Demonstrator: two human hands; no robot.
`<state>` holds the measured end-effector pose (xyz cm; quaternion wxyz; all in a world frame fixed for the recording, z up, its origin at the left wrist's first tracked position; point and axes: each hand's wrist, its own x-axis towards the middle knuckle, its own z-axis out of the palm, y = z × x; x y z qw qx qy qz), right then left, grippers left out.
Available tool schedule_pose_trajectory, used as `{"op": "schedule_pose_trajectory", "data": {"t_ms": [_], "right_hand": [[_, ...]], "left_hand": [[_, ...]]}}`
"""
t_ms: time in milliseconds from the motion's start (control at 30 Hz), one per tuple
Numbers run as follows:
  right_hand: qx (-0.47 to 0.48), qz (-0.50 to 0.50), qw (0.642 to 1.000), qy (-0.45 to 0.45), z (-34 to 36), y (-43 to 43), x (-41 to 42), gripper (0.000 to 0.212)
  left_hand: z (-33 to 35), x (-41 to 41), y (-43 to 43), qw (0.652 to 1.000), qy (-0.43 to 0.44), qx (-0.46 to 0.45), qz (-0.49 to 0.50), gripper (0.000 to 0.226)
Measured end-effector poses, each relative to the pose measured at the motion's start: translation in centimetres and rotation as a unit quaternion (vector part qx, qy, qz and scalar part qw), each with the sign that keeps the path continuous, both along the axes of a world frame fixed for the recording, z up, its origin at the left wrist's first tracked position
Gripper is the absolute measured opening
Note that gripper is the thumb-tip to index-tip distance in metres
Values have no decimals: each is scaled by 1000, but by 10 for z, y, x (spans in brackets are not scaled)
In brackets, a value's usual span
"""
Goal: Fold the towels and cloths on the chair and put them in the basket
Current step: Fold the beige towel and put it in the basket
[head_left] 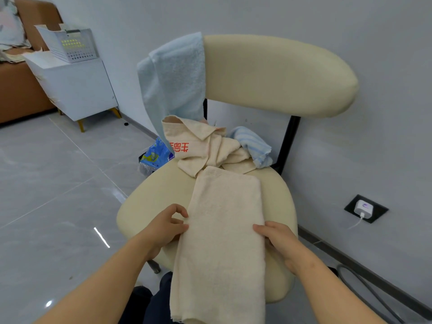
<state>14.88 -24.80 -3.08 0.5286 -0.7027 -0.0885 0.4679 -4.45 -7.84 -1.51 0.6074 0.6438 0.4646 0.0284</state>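
A long cream towel (pixel 222 242) lies lengthwise on the cream chair seat (pixel 152 197) and hangs over its front edge. My left hand (pixel 167 224) pinches the towel's left edge. My right hand (pixel 278 239) grips its right edge, thumb on top. Behind it lies a crumpled cream cloth with red print (pixel 205 148) and a blue striped cloth (pixel 253 143). A light blue towel (pixel 175 83) hangs over the left end of the backrest. The white perforated basket (pixel 72 44) stands on a white cabinet at the far left.
The white cabinet (pixel 79 90) stands against the wall beside a brown sofa (pixel 18 90). A blue printed bag (pixel 154 155) lies on the floor left of the chair. A wall socket with a charger (pixel 364 208) is at the right. Grey tiled floor spreads to the left.
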Motion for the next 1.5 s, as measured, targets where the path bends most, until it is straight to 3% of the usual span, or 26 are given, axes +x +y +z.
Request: {"op": "schedule_pose_trajectory", "data": {"t_ms": [167, 367, 533, 633, 833, 900, 1033, 1133, 1300, 1367, 1400, 1500], "right_hand": [[4, 9, 1000, 5, 1, 1, -3, 11], [6, 15, 1000, 5, -1, 0, -1, 10], [2, 34, 999, -4, -2, -3, -2, 13], [6, 31, 999, -11, -2, -5, -3, 13], [-67, 61, 993, -77, -29, -1, 1, 46], [-81, 76, 989, -100, -48, -1, 9, 47], [-13, 24, 999, -41, 3, -3, -13, 19], [35, -2, 997, -72, 19, -3, -13, 17], [128, -28, 982, -135, 71, -3, -14, 20], [184, -30, 971, -149, 98, -6, -15, 9], [206, -27, 965, -160, 111, -9, -18, 4], [238, -10, 949, -206, 139, -17, -25, 16]], "left_hand": [[-3, 6, 5, 999, 17, -24, 24, 29], [-5, 12, 2, 998, 48, 32, 1, 16], [-4, 11, -3, 997, 57, 55, 2, 18], [-4, 7, -5, 998, 22, 15, 50, 23], [-6, 6, -1, 997, 48, 54, 40, 22], [-5, 6, -1, 996, 51, 66, 33, 16], [6, 2, -6, 997, 3, 60, 39, 11], [30, 3, -12, 993, -60, 90, 41, 23], [87, 0, -19, 976, -152, 146, 52, 23], [111, -6, -23, 969, -185, 156, 44, 28], [119, -9, -25, 965, -196, 173, 35, 33], [134, -17, -30, 945, -175, 276, 31, 45]]}}
